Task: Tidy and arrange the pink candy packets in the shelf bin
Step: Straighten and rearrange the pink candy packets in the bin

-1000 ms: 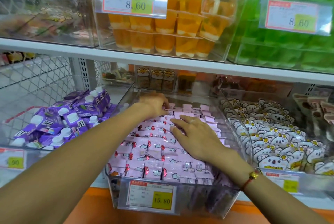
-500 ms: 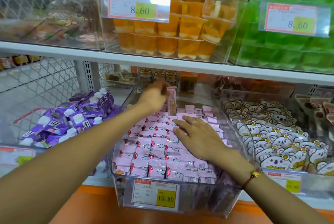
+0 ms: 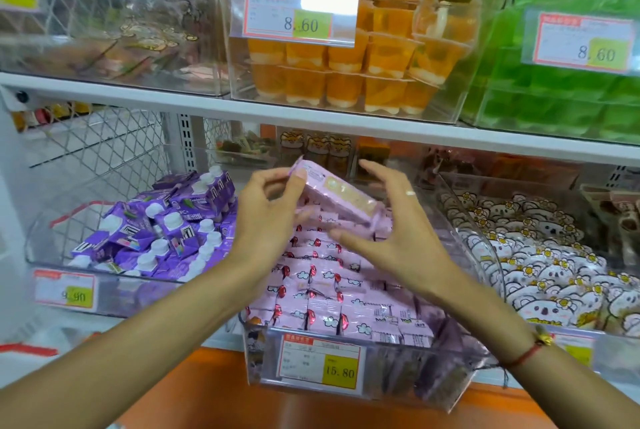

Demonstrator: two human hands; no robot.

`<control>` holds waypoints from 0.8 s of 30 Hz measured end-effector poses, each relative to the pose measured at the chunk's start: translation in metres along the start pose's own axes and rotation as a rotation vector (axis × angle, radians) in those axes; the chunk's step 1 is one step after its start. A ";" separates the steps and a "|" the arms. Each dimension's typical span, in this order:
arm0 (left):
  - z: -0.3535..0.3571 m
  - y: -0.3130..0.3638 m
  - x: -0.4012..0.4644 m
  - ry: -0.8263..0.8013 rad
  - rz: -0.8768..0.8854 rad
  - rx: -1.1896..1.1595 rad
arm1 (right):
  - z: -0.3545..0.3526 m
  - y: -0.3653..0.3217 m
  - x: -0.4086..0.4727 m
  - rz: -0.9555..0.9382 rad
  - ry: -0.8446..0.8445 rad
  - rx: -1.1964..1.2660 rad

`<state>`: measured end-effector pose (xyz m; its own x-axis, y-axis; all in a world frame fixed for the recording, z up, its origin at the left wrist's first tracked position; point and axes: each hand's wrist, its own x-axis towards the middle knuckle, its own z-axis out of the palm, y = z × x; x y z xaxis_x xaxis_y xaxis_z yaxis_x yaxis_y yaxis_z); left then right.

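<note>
A clear shelf bin (image 3: 446, 390) in the middle of the lower shelf holds rows of pink candy packets (image 3: 325, 304). My left hand (image 3: 266, 217) pinches the upper end of a stack of pink packets (image 3: 336, 196), lifted and tilted above the bin's back half. My right hand (image 3: 391, 234) hovers at the stack's lower right end, fingers spread and slightly curved, thumb under the stack; whether it touches the stack is unclear. A ring is on one right finger and a red cord bracelet on the wrist.
A bin of purple drink cartons (image 3: 162, 224) stands to the left, a bin of koala-print packets (image 3: 540, 262) to the right. The white upper shelf edge (image 3: 346, 120) with orange jelly cups (image 3: 349, 58) hangs close above. A price tag (image 3: 320, 363) fronts the pink bin.
My left hand has lifted a stack of pink packets from the back of the bin and tilted it. My right hand has risen off the packets toward the stack's lower end.
</note>
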<state>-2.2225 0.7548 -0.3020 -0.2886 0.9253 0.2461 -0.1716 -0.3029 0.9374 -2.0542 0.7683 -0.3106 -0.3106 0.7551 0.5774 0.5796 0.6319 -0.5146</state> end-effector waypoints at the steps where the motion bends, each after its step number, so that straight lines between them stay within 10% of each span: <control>1: 0.001 0.000 -0.002 -0.022 -0.038 -0.018 | 0.000 -0.003 0.001 -0.079 0.027 -0.012; 10: -0.007 0.003 -0.001 -0.401 0.324 0.643 | -0.009 -0.011 0.005 0.513 -0.087 0.786; 15: -0.010 0.002 0.001 -0.329 0.346 0.627 | -0.013 -0.007 0.003 0.678 -0.188 1.095; 24: -0.039 -0.009 -0.006 -0.131 0.531 0.758 | -0.005 0.004 0.015 0.578 0.299 0.740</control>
<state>-2.2563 0.7431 -0.3220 -0.0367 0.7404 0.6711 0.6258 -0.5066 0.5931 -2.0528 0.7815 -0.3010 0.1343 0.9713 0.1965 -0.0668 0.2067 -0.9761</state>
